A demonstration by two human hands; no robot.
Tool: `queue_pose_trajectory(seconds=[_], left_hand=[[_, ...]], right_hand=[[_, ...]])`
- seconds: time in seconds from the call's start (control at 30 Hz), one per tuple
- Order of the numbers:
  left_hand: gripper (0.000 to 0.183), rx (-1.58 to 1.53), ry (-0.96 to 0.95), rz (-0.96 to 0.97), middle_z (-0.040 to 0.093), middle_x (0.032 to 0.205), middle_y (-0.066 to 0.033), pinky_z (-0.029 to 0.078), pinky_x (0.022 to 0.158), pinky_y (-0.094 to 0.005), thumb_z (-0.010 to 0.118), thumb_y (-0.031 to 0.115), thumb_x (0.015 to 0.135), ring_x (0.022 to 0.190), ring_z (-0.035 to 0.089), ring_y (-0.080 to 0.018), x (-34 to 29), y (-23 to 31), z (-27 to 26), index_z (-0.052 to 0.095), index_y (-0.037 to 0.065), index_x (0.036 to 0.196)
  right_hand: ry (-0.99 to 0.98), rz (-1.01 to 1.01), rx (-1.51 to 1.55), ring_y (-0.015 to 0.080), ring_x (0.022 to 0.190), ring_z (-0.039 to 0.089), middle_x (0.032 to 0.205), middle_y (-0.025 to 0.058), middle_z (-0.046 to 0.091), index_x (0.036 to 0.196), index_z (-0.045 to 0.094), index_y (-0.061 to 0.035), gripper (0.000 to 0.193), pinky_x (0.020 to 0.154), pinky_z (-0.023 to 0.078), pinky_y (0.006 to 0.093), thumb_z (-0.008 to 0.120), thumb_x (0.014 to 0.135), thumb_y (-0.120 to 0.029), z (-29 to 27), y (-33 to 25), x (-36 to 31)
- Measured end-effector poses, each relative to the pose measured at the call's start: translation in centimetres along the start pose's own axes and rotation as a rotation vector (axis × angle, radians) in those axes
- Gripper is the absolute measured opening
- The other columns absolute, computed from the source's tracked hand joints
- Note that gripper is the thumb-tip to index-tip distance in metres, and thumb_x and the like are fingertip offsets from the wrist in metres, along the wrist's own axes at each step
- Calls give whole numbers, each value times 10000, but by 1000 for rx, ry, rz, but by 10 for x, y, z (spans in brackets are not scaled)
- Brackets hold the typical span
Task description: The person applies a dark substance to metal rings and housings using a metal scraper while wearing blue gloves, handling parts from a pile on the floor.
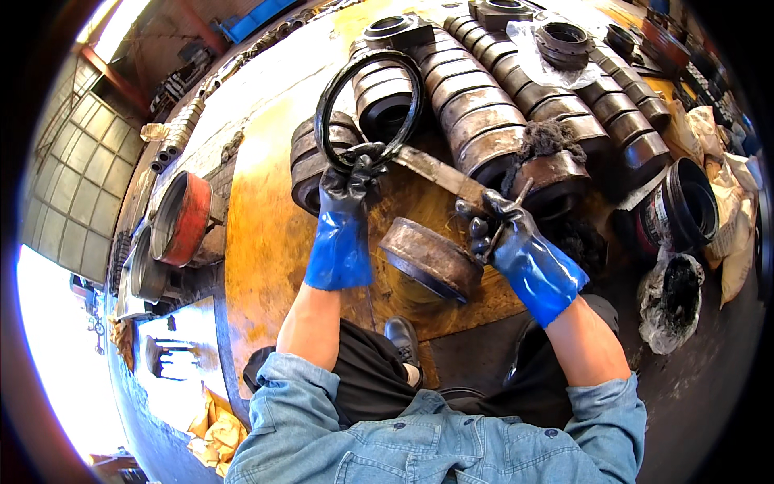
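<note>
My left hand (345, 218), in a blue glove with a black, greasy palm, pinches the lower edge of a black ring (416, 109) and holds it upright. My right hand (520, 242), gloved alike, grips a flat, stained strip (439, 173) whose far end reaches the ring's lower right edge. A thin rod (524, 194) also sticks up from the right hand's fingers; its kind is unclear. Below and between my hands, a short, worn metal collar (427, 250) rests tilted on the wooden board (266, 266).
Rows of stacked metal collars (476, 113) lie beyond my hands. A dark rag (552, 143) sits on one of them. A black tub (681, 206) and a plastic bag of black grease (671, 302) stand to the right. A red-banded drum ring (184, 218) is on the left.
</note>
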State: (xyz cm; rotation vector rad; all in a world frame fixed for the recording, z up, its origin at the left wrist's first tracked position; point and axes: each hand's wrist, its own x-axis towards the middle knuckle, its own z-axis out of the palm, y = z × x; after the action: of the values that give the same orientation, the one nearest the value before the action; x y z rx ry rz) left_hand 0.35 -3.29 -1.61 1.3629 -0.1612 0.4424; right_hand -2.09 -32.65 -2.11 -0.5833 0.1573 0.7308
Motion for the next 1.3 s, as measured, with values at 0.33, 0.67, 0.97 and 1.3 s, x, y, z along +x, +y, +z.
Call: queue_pose_trajectory(seconds=[0.33, 0.67, 0.97, 1.3], left_hand=[[163, 371, -170, -140, 707, 880, -30, 464, 587, -226, 639, 129, 982, 682, 596, -89, 2, 12, -7, 706, 26, 1087], [134, 563, -159, -361, 694, 831, -19, 470, 570, -244, 680, 145, 953, 637, 582, -94, 1, -1, -20, 705, 30, 1017], [118, 162, 104, -385, 728, 910, -117, 510, 553, -280, 633, 58, 967, 681, 651, -162, 6, -1, -9, 682, 11, 1064], [233, -560, 124, -91, 673, 1183, -221, 611, 816, -448, 583, 58, 984, 1040, 682, -340, 14, -7, -14, 624, -17, 1201]], right_hand=[[106, -647, -708, 140, 646, 656, 920, 72, 736, 1213, 635, -18, 330, 541, 504, 270, 651, 939, -201, -16, -38, 21], [-9, -1512, -2321, 206, 689, 645, 962, 46, 698, 1231, 657, -103, 466, 554, 490, 369, 617, 767, -85, 16, -34, -11], [-89, -1464, -1838, 188, 695, 656, 924, 48, 706, 1248, 634, -61, 417, 593, 511, 319, 651, 830, -65, 20, -7, -15], [-53, -212, 76, 246, 695, 694, 1009, 156, 728, 1198, 634, -104, 287, 580, 575, 357, 647, 964, -270, 5, -9, -2]])
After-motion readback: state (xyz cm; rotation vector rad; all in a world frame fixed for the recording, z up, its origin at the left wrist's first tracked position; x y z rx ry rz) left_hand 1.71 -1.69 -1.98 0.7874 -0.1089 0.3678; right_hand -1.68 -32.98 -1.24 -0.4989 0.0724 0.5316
